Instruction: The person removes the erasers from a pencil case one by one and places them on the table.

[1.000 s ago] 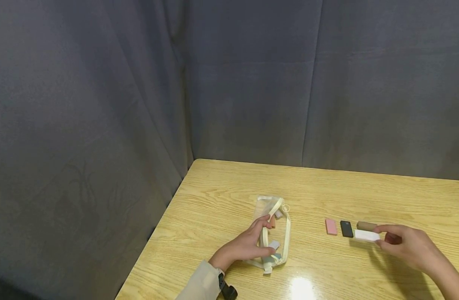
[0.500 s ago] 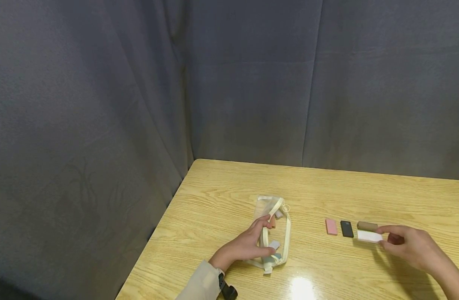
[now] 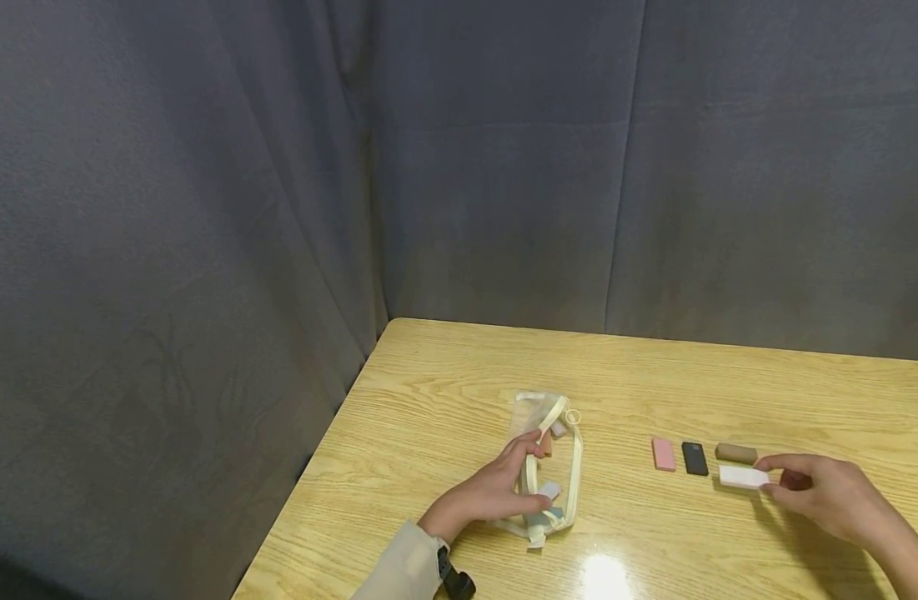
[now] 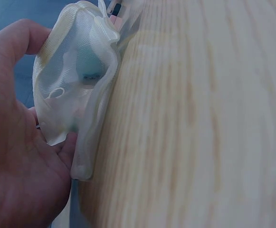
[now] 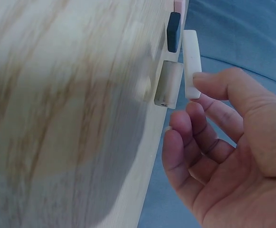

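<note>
My left hand (image 3: 492, 486) grips a see-through mesh pouch (image 3: 576, 467) with cream edging, thumb and fingers spread across its opening. Several small pieces lie inside, among them a whitish one (image 3: 550, 490) and an orange one (image 3: 546, 444). The left wrist view shows the mesh (image 4: 61, 57) between thumb and fingers. Over at the right, my right hand (image 3: 822, 496) pinches one end of a white rectangular bar (image 3: 742, 477) between thumb and fingertips. Just beyond that bar lies a brownish rounded block (image 3: 736, 453); the right wrist view has the bar (image 5: 191, 52) close beside it.
Left of the brown block, a black flat piece (image 3: 694, 458) and a pink flat piece (image 3: 664, 454) lie in a row on the wooden table (image 3: 459, 367). Grey curtains (image 3: 504, 167) hang behind the table and along its left edge.
My right hand has shifted slightly right and nearer to me with the white bar, opening a small gap to the brown block. The left hand and pouch have stayed put.
</note>
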{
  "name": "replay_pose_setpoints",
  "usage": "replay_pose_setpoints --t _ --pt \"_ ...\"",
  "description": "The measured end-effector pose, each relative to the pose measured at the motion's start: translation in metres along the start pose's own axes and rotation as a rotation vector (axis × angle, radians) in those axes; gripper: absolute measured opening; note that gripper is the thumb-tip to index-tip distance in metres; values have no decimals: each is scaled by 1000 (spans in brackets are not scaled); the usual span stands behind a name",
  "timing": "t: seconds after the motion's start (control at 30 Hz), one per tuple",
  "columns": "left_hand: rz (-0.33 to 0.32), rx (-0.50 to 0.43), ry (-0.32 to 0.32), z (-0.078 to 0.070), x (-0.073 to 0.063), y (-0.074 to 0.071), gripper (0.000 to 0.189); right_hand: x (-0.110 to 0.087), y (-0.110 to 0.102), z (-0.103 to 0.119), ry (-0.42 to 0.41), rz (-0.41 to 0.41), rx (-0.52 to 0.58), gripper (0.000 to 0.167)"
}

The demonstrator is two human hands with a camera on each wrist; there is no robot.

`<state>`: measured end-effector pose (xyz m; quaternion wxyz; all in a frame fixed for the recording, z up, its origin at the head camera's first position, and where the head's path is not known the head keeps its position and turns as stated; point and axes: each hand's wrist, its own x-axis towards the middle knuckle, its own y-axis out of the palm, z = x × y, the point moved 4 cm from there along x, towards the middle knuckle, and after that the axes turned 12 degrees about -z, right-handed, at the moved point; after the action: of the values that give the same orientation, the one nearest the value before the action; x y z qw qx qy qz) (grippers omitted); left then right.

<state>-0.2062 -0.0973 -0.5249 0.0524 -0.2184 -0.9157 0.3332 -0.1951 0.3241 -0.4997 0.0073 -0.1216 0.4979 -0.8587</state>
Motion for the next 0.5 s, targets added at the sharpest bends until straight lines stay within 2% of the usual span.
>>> replay_pose_setpoints --t 0.3,0.5 --pt "4 1 0 0 -1 0 60 2 2 -4 41 37 -2 32" --pt "3 8 -1 -1 0 -1 61 5 2 -3 33 58 -9 33"
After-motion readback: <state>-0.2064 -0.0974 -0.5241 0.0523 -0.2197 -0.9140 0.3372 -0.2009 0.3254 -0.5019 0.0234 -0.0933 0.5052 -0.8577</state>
